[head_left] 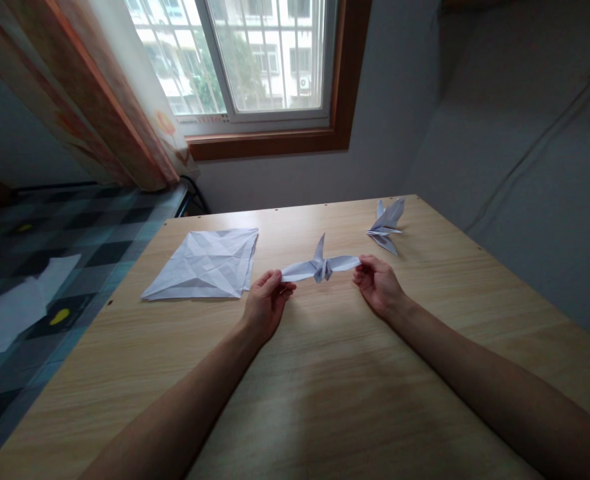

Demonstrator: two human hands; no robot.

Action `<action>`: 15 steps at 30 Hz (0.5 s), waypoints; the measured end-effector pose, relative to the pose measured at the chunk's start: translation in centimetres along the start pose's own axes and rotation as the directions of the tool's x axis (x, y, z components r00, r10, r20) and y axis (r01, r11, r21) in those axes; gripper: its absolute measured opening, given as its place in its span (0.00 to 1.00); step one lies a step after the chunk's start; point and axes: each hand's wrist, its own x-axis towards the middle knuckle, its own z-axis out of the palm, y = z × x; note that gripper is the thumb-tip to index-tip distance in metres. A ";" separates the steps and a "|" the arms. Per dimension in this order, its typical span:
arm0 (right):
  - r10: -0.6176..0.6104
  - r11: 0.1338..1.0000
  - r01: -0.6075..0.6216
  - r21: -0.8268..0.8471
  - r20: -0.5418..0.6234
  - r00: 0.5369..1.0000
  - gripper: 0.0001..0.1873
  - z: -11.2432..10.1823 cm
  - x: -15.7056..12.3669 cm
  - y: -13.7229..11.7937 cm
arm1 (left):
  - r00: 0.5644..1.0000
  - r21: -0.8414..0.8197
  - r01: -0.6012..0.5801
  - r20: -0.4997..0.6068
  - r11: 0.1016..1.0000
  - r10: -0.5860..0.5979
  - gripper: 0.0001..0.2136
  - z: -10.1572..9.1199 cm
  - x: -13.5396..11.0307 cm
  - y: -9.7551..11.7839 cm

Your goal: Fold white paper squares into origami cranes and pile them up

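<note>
Crane (321,270), probably light, easily creased: your left hand (267,298) pinches its nine-o'clock wingtip (287,274), your right hand (379,287) its three-o'clock; tips seem the gentlest hold.

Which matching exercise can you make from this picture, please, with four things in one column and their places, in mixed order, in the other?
1. paper bird with spread wings
2. folded paper figure
3. creased paper
4. curtain

A. near the far right corner of the table
B. at the left side of the window
C. between the left hand and right hand
D. on the left part of the table

Pairs: 1-C, 2-A, 3-D, 4-B
</note>
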 end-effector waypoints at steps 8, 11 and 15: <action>-0.086 0.992 0.084 -0.096 -0.013 0.996 0.14 -0.6 0.4 -0.3 | 0.996 0.056 -0.083 0.034 0.995 0.081 0.14 -0.2 0.2 0.1; -0.135 0.985 0.126 -0.119 -0.070 0.988 0.12 -1.1 1.3 -0.6 | 0.996 0.054 -0.075 0.047 0.996 0.072 0.14 -0.1 0.0 0.2; -0.191 0.981 0.181 -0.069 -0.189 0.963 0.10 -2.1 2.8 -1.1 | 0.996 0.054 -0.078 0.056 0.995 0.075 0.15 0.0 -0.2 0.3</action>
